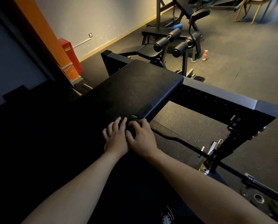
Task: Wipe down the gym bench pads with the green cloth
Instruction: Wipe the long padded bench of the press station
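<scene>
L hand (pixel 115 137) lies flat, fingers spread on pad (pixel 135 89), touching R hand (pixel 142 138), which curls round cloth (pixel 133 117). Both arms stretched fwd. Pad's long axis runs away from person. Cloth sits at pad's R edge, mostly hidden, green bit past fingertips; axis unclear.

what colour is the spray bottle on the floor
spray bottle: orange, reddish top; head view

Black pebbled bench pad (pixel 135 91) at centre, bright green cloth (pixel 133 117) just below centre, orange column (pixel 42 29) upper left, red box (pixel 72 57) beside it, cream wall (pixel 102 16), grey speckled floor (pixel 183 120) right of centre, yellow chair legs (pixel 256 12) upper right.
</scene>
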